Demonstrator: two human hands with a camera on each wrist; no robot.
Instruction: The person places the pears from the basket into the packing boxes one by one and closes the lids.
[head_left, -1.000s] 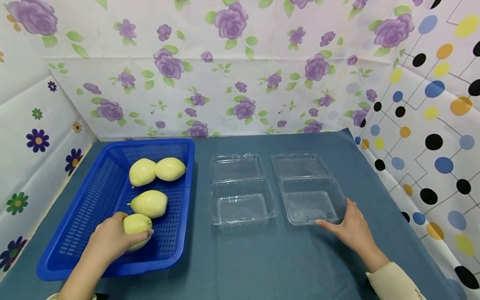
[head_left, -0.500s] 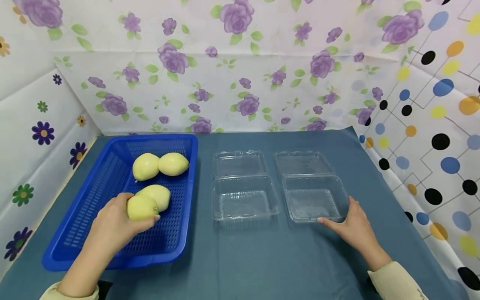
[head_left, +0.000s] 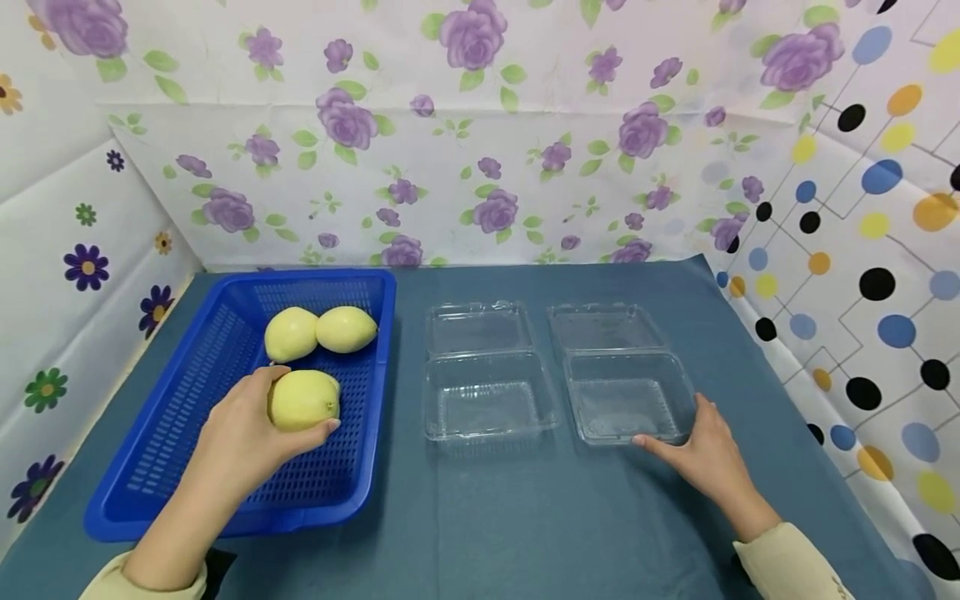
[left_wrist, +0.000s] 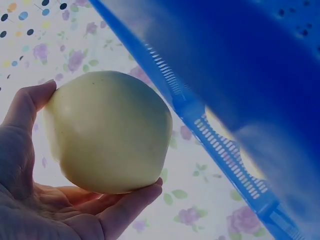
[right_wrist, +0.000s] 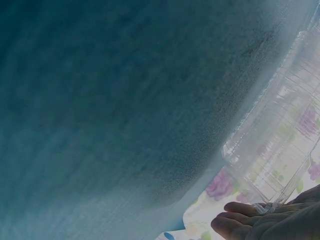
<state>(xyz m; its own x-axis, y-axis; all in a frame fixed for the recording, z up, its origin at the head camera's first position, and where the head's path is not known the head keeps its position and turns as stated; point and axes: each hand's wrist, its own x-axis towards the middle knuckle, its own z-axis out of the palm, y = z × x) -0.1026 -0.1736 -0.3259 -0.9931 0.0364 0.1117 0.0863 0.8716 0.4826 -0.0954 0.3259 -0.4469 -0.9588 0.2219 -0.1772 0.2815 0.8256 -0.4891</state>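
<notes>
Here, a pale yellow-green fruit sits in the left hand, lifted above the floor of the blue basket. The thumb curls over its far side and the fingers wrap under its near side, so the hand grips it firmly; the left wrist view shows the same fruit cradled between thumb and fingers, with the slotted basket wall just beside it. It hides whatever lies directly beneath it in the basket.

Further back in the basket lie two more fruits of the same kind, the left one and the right one, touching each other near the far right corner.

To the right of the basket, on the blue-grey tablecloth, stand two clear plastic clamshell boxes side by side, each with its lid hinged open and lying flat behind it. The left box is just beside the basket; the right box stands close to it.

The right hand rests on the cloth at the right box's near right corner, thumb along its front edge and fingers against its right side, bracketing the corner. The right wrist view shows fingertips touching the ribbed clear wall.

Floral paper covers the back wall and dotted paper the right wall.
</notes>
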